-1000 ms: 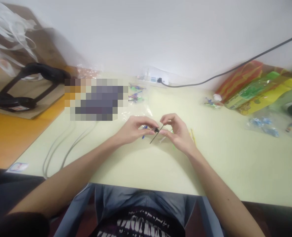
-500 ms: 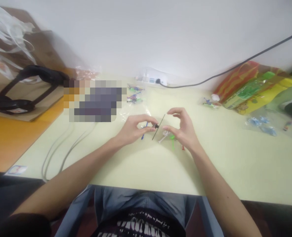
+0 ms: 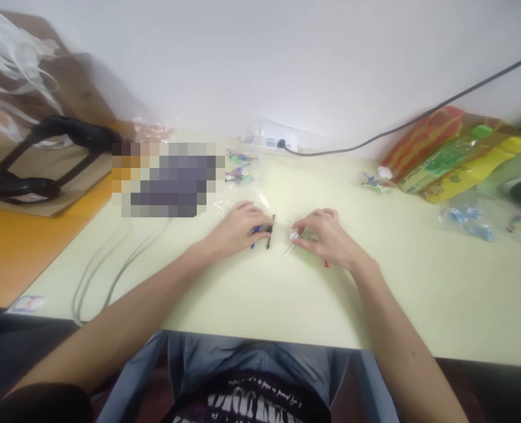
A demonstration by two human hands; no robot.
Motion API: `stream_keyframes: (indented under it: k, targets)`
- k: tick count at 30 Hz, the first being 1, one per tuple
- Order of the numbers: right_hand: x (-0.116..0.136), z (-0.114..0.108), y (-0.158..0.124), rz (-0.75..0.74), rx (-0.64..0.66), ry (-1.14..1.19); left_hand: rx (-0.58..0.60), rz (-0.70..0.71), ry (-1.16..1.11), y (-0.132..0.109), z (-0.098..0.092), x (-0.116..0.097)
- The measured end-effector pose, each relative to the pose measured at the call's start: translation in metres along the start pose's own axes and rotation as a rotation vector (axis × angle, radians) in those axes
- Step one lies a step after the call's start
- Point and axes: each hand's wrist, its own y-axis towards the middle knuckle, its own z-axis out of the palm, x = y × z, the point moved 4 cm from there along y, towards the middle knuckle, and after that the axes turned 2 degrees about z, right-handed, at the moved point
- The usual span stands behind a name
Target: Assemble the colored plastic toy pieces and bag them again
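My left hand is closed on a small black piece with thin arms, low over the pale table. A blue piece shows beside it, partly under the fingers. To the right, my right hand has its thumb and fingertips around a small white piece whose thin stem points down to the left. A green piece and a red piece lie below my right palm, both partly hidden.
Behind are plastic bags of colourful pieces and a white power strip with a black cable. A blurred dark object and a black frame stand left. Bottle, yellow packet and bagged blue pieces are right.
My left hand has lowered the black piece to the left, beside the blue one. My right hand has come down, and its fingers have closed in on the white piece.
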Motion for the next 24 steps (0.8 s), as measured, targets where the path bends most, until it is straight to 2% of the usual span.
stream_keyframes:
  k: [10, 19, 24]
  targets:
    - [0.003, 0.004, 0.003, -0.036, -0.007, 0.051, 0.009, 0.019, -0.041, 0.000, 0.002, 0.000]
    - [0.008, 0.005, 0.002, -0.049, -0.038, 0.082, -0.008, 0.023, -0.071, -0.002, -0.006, 0.002]
    - [0.011, -0.003, 0.002, -0.022, -0.168, 0.267, -0.084, 0.067, -0.071, -0.001, -0.014, -0.010]
